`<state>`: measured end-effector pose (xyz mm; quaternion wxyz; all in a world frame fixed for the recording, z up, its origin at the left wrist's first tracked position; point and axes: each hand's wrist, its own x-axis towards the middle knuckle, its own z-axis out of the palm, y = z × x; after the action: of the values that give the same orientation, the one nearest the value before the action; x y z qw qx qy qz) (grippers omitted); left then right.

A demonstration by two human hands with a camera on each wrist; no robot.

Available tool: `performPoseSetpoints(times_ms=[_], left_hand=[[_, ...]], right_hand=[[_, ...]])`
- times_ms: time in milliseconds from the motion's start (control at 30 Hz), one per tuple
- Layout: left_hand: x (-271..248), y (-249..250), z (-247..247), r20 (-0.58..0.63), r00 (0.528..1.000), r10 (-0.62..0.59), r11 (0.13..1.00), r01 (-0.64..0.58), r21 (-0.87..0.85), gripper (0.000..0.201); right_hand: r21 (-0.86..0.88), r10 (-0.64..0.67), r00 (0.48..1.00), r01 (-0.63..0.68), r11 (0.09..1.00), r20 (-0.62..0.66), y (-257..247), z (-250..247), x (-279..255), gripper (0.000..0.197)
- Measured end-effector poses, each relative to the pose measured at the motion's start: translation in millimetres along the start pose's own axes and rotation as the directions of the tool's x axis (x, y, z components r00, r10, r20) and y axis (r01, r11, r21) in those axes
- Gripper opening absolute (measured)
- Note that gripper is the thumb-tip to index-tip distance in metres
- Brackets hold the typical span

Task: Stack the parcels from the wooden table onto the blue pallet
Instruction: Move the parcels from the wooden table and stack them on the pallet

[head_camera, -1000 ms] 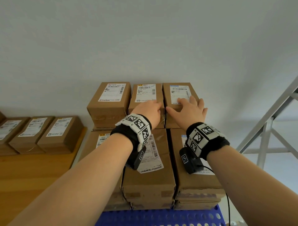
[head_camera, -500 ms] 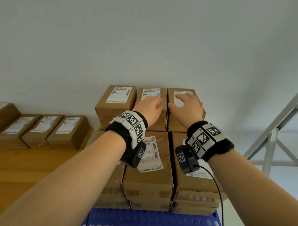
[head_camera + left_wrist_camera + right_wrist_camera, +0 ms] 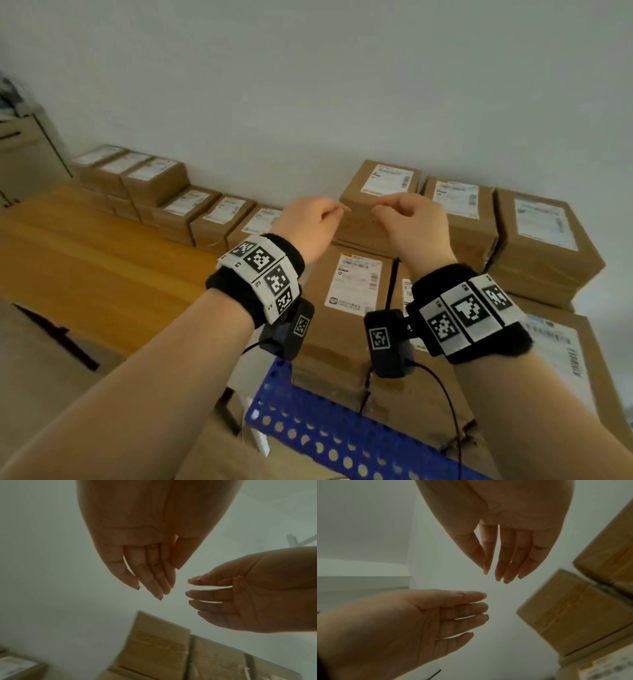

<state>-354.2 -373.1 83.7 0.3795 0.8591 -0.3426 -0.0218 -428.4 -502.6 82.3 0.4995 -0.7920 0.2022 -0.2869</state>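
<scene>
A: Fingers [image 3: 150, 577] of the left hand [image 3: 310, 226] and right hand [image 3: 416, 228] hang loosely together, holding nothing; parcels [image 3: 205, 219] wait left on the counter [image 3: 92, 274].

B: On the blue pallet [image 3: 342, 442], the stack [image 3: 346, 308] looks uneven; another careless load could tip it.

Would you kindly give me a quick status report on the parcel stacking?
Both hands empty: left hand, right hand open. Parcels wait on wooden table. Path unobstructed.
</scene>
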Motion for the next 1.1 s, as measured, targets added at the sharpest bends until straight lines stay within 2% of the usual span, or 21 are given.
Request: performPoseSetpoints(times_ms=[100,333,467,700,767,1000,1100], left_hand=[[-13,-41,-35,0.001,0.999,-0.037,0.999,0.037,-0.024,0.029],[-40,-159,-127,0.015,0.998,-0.065,0.997,0.065,0.034,0.031],[-35,-209,-154,0.045,0.996,-0.075,0.996,0.073,0.047,0.031],[10,-261,-149,0.143,0.983,-0.114,0.992,0.119,-0.028,0.031],[30,-271,-144,0.174,0.978,-0.117,0.993,0.119,0.001,0.032],[98,-305,-129,0.233,0.96,-0.153,0.988,0.142,0.061,0.032],[122,-321,-118,0.275,0.945,-0.175,0.984,0.167,0.054,0.034]], right_hand=[[0.034,0.01,1.0,-0.01,0.999,0.013,-14,51,-3,0.012],[0.078,0.101,0.992,-0.106,0.991,0.073,-44,199,-25,0.013],[0.049,0.16,0.985,-0.163,0.985,0.06,-49,247,-28,0.014],[0.018,0.269,0.963,-0.269,0.963,0.004,-31,282,8,0.009],[0.037,0.308,0.951,-0.307,0.951,-0.01,-17,290,26,0.009],[0.046,0.484,0.875,-0.484,0.874,-0.001,33,329,92,0.01],[-0.046,0.558,0.83,-0.558,0.829,-0.013,51,340,108,0.027]])
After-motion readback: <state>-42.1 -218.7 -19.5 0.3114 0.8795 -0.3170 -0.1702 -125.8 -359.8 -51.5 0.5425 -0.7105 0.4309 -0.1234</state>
